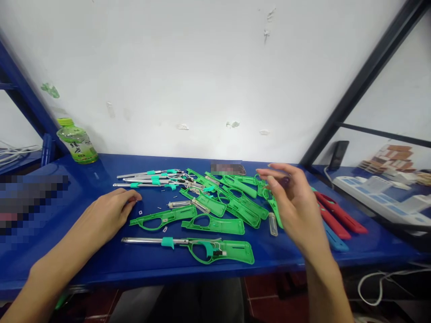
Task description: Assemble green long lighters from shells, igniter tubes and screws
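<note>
1. Green shells (208, 225), some overlapping, lie across the middle of a blue surface (101, 264); the overlaps hide several outlines.
2. At the front, a metal rod (151, 241) with a teal collar runs into one shell, where wires and a teal trigger (209, 248) sit.
3. More rods lie in a bunch behind the left hand (111, 211), crossing, so hard to count.
4. The left hand rests beside the shells, thumb and forefinger tips close together; I cannot tell whether they pinch anything.
5. The right hand (296, 202) is above the surface, thumb and forefinger apart. A purple object (286, 181) shows between them, mostly hidden; whether it is gripped, I cannot tell.
6. A clear tube (273, 225) lies near the right hand. The right forearm partly covers red handles (346, 217) and a blue one.
7. Pixelation blurs a dark object (30, 197) at far left, cut off by the edge.
</note>
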Demonstrator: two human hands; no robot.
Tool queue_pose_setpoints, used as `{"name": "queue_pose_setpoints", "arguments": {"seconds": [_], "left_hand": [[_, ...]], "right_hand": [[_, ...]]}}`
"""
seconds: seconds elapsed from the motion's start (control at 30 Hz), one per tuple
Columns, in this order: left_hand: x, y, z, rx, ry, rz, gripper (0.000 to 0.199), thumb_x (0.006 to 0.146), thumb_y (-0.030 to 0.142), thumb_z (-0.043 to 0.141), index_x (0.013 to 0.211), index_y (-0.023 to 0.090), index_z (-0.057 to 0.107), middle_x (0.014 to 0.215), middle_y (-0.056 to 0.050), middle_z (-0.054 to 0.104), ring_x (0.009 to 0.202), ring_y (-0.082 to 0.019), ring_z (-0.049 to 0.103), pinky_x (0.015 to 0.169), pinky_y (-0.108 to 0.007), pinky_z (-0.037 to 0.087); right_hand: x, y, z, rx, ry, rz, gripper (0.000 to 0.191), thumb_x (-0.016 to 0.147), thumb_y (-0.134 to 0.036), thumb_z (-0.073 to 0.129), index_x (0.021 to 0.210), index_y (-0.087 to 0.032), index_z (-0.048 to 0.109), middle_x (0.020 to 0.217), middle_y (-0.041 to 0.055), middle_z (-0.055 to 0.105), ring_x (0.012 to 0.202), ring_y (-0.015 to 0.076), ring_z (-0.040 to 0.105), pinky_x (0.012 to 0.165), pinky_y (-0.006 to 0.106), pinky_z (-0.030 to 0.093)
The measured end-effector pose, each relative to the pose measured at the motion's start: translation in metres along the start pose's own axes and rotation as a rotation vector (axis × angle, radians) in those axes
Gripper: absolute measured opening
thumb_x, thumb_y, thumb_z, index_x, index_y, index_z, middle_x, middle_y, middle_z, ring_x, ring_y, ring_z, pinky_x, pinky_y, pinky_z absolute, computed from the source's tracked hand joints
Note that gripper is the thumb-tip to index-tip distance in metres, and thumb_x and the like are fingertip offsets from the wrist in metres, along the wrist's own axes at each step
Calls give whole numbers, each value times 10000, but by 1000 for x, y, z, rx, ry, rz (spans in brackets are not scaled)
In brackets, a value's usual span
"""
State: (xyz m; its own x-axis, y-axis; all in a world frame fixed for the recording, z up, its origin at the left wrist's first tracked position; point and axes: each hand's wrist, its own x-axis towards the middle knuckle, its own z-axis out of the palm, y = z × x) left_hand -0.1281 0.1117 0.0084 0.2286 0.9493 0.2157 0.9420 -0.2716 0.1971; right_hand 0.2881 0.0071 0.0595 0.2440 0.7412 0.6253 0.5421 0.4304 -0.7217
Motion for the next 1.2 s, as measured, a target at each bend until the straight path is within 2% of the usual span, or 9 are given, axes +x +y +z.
{"name": "queue_pose_setpoints", "arguments": {"seconds": [0.17, 0.27, 0.37, 0.6, 0.73, 0.87, 1.03, 1.13, 1.2], "left_hand": [[1, 0, 3, 0, 17, 0, 514, 936, 530, 363, 1091, 232, 753, 1152, -140, 802, 1013, -364, 764, 896, -489, 558], [1, 0, 3, 1, 29, -6, 501, 930, 527, 380, 1075, 228, 756, 1120, -143, 807, 979, -361, 760, 877, -483, 556], [1, 1, 2, -4, 33, 16, 487, 952, 515, 378, 1073, 224, 749, 1131, -140, 799, 987, -344, 753, 884, -460, 550], [3, 3, 0, 1, 34, 30, 470, 952, 492, 366, 1057, 218, 734, 1132, -143, 783, 979, -348, 743, 889, -463, 542], [2, 4, 0, -1, 17, 23, 504, 969, 495, 344, 1090, 211, 742, 1165, -153, 780, 1034, -364, 745, 911, -474, 543], [1, 5, 0, -6, 4, 20, 568, 1001, 498, 305, 1188, 194, 746, 1243, -165, 760, 1110, -385, 735, 974, -502, 543], [0, 3, 2, 0, 10, 18, 572, 1007, 512, 309, 1199, 207, 752, 1254, -156, 754, 1103, -384, 737, 983, -507, 552], [-1, 0, 5, 1, 20, 23, 554, 1013, 521, 318, 1194, 228, 753, 1254, -139, 755, 1119, -376, 733, 997, -494, 553], [-1, -1, 6, -3, 24, 29, 540, 1019, 522, 327, 1194, 239, 753, 1262, -128, 754, 1134, -376, 729, 1015, -497, 548]], "right_hand": [[4, 0, -16, -212, -15, -4, 230, 1063, -467, 667, 1172, -308, 793, 1176, 45, 807, 1059, 251, 742, 919, 410, 545], [7, 4, -21, -335, 50, -75, 243, 1042, -455, 678, 1145, -295, 829, 1068, 57, 732, 884, 223, 665, 794, 372, 522], [9, 11, -21, -402, 63, -69, 271, 1054, -444, 640, 1157, -278, 829, 1005, 57, 704, 731, 197, 561, 721, 358, 482], [10, 17, -24, -344, 6, 14, 277, 1061, -462, 614, 1094, -249, 788, 1097, 78, 799, 872, 235, 699, 824, 383, 538], [8, 21, -27, -357, -170, 61, 260, 1026, -446, 648, 1048, -237, 800, 1076, 85, 823, 941, 266, 752, 890, 414, 574], [5, 22, -29, -398, -327, 73, 258, 984, -455, 690, 961, -247, 840, 1059, 91, 828, 938, 280, 772, 874, 424, 595], [0, 15, -27, -439, -541, 138, 294, 1008, -468, 675, 1090, -240, 842, 1160, 90, 838, 1056, 298, 780, 941, 430, 586], [-1, 7, -30, -467, -599, 152, 345, 1066, -464, 569, 1120, -250, 835, 1170, 82, 857, 1114, 316, 790, 969, 434, 568], [-2, 2, -35, -545, -572, 203, 391, 1076, -491, 521, 1018, -258, 828, 1046, 73, 870, 991, 315, 816, 852, 412, 573]]}}
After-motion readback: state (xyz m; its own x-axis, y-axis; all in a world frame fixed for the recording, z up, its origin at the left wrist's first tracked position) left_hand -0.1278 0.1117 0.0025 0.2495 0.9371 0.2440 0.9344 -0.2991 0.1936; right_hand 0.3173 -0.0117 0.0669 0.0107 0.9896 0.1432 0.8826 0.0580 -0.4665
